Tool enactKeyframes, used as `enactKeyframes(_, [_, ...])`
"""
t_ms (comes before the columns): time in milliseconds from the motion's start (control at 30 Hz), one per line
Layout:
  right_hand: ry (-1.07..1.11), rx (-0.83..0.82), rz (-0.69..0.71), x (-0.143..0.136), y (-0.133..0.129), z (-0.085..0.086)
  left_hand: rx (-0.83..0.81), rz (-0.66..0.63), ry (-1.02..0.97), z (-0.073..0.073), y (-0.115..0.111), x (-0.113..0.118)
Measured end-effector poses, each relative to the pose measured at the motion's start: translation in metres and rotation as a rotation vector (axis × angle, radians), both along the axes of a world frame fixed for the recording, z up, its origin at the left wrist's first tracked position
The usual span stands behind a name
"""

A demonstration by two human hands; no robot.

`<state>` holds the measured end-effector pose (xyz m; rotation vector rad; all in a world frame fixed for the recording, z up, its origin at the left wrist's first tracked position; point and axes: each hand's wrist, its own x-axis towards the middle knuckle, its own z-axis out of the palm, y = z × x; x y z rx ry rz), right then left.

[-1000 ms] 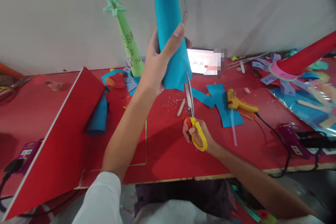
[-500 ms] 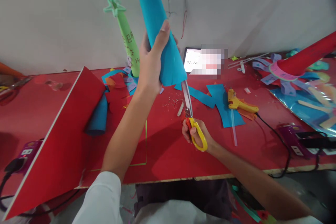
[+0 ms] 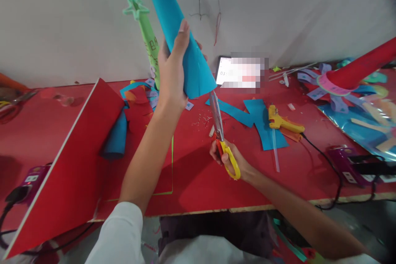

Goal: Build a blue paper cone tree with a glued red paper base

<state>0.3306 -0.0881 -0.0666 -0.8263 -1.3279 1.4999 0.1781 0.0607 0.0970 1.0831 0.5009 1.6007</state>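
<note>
One blue paper cone in your left hand, flared rim just below; likely light, easily dented: hold gently above rim. Your right hand grips scissors.

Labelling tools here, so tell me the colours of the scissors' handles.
Yellow and red scissors' handles, showing best in the head view.

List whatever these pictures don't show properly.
Blue cone: upper end, cut off by head view's top edge.
Red cone: far end, cut off by head view's right edge.
Green cone: lower right side, head view, behind left hand.
Screen: most contents, head view, pixelated.
</note>
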Motion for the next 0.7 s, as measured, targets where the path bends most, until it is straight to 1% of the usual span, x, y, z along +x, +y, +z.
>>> enactKeyframes(200, [-0.018,0.01,-0.027,0.001,0.0,-0.001,0.0,0.022,0.066,0.002,-0.005,0.009])
enactKeyframes(367, [-0.019,0.018,-0.034,0.0,0.001,0.001,-0.021,0.043,0.083,0.005,-0.011,0.014])
enactKeyframes(500, [-0.033,0.016,-0.048,0.001,0.001,0.003,-0.014,0.021,0.081,0.002,-0.009,0.015])
enactKeyframes(700, [-0.016,-0.032,-0.052,0.001,0.001,0.001,0.008,-0.018,0.072,-0.003,-0.006,0.014])
